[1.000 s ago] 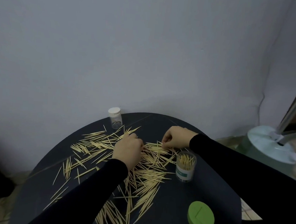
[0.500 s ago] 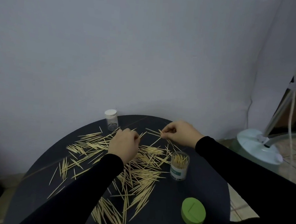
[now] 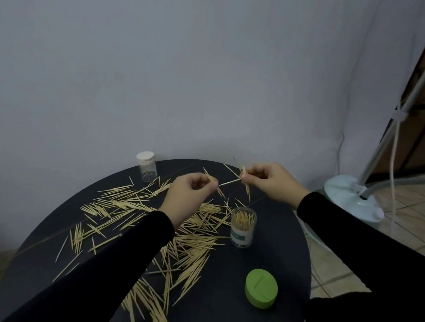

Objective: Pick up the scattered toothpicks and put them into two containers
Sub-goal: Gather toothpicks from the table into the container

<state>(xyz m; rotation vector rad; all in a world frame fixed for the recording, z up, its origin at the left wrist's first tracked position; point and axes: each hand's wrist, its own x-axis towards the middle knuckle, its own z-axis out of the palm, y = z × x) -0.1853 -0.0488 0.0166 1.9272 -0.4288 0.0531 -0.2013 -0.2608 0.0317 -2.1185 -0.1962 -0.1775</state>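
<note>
Head view: I see both hands raised above the round table (image 3: 269, 271), each with a few toothpicks, and most of the scatter not yet gathered.

Right hand (image 3: 271, 180): fingers curled, thumb and forefinger pinching a small bunch (image 3: 246, 185) that crosses untidily; most sticks hang steeply downward, one points back toward the wall and one runs across toward the other hand.

Left hand (image 3: 192, 197): fingers curled, pinching a couple of toothpicks (image 3: 213, 184) at about mid-length, their axis slanted from upper left to lower right.

Cup (image 3: 243, 227): open, upright, already part full of sticks standing on end; it sits on the table below and slightly left of my right hand, and to the right of my left hand.

Key relation: I judge the right hand nearer the cup, and its bunch already lies roughly along the cup's upright axis, so a drop from there needs little turning. The left hand's sticks would want tipping more upright first.

Jar (image 3: 146, 166): small, clear, white cap on, at the far left edge, well apart from both hands; I judge it needs opening before it takes anything.

Scatter (image 3: 194, 244): loose toothpicks spread over the left and middle of the table, running down to the near edge.

Green lid (image 3: 261, 288): lies near the front, apart from the cup.

Risk: I think the stray crosswise stick could catch the cup's rim.
</note>
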